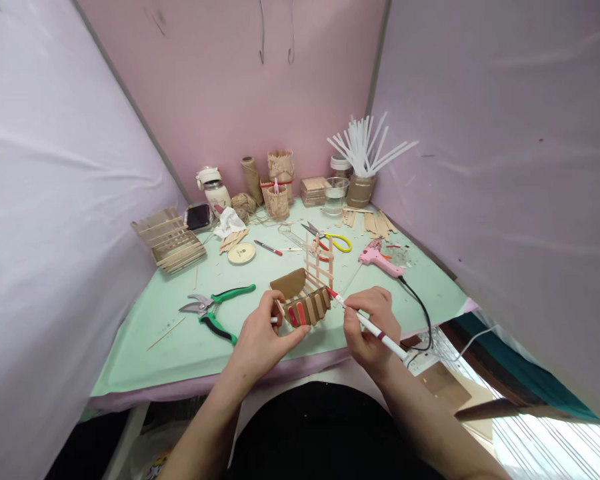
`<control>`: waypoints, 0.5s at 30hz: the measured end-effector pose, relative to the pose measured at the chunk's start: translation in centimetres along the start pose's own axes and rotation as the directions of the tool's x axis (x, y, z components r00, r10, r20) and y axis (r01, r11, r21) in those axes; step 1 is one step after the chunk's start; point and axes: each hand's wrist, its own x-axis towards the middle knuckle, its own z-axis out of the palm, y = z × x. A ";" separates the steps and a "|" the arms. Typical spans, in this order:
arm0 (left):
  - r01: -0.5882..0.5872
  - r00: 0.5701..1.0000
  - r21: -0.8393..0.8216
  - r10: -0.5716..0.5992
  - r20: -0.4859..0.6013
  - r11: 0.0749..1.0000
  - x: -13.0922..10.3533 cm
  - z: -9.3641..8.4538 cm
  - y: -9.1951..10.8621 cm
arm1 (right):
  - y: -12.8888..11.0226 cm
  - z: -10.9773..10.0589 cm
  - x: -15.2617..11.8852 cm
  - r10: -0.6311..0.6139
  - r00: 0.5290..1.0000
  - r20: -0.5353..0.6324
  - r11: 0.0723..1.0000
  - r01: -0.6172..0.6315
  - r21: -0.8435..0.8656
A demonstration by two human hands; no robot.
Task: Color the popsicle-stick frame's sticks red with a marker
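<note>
My left hand (260,333) grips a small craft model (307,308) of brown cardboard and wooden sticks, held above the table's front part. Its side is lined with short round-ended sticks, two of them coloured red and pink-red, and a stick lattice (320,260) rises at its back. A small white piece (274,321) shows by my left fingers; I cannot make out what it is. In my right hand (373,327) is a white marker pen (375,329), its red tip at or very near the model's upper right edge.
Green-handled pruning shears (213,308) lie at left, yellow-handled scissors (337,239) behind the model. A pink glue gun (381,261) with a black cord rests at right. Further back stand a clear cup (335,197) of water, a bottle (215,190) and a jar (361,191) of white sticks.
</note>
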 end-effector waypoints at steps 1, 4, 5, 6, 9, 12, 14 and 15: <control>-0.001 1.000 0.001 0.001 0.001 1.000 0.0 0.0 0.0 | 0.0 0.0 0.0 -0.003 1.000 -0.002 1.000 0.003 0.001; -0.005 1.000 -0.008 0.005 0.004 1.000 0.0 0.0 -0.1 | 0.0 0.0 0.1 0.000 1.000 0.001 1.000 0.000 0.000; -0.004 1.000 -0.011 0.004 0.007 1.000 0.0 0.0 -0.2 | 0.0 0.0 0.1 0.004 1.000 0.001 1.000 -0.004 0.001; -0.004 1.000 -0.013 0.004 0.009 1.000 0.0 0.0 -0.2 | 0.0 0.0 0.2 0.007 1.000 0.000 1.000 -0.007 0.002; 0.000 1.000 -0.010 0.000 0.015 1.000 0.0 -0.1 -0.2 | 0.0 0.0 0.2 0.008 1.000 -0.007 1.000 -0.008 0.011; -0.002 1.000 -0.003 0.002 0.012 1.000 0.0 -0.1 -0.2 | 0.0 0.0 0.2 0.014 1.000 -0.006 1.000 -0.014 0.016; -0.004 1.000 -0.006 0.004 0.010 1.000 0.0 -0.1 -0.2 | 0.0 0.0 0.1 0.025 1.000 -0.004 0.999 -0.025 0.022; -0.005 1.000 -0.009 0.005 0.010 1.000 0.0 -0.1 -0.2 | 0.0 0.0 0.1 0.028 1.000 -0.004 0.999 -0.028 0.023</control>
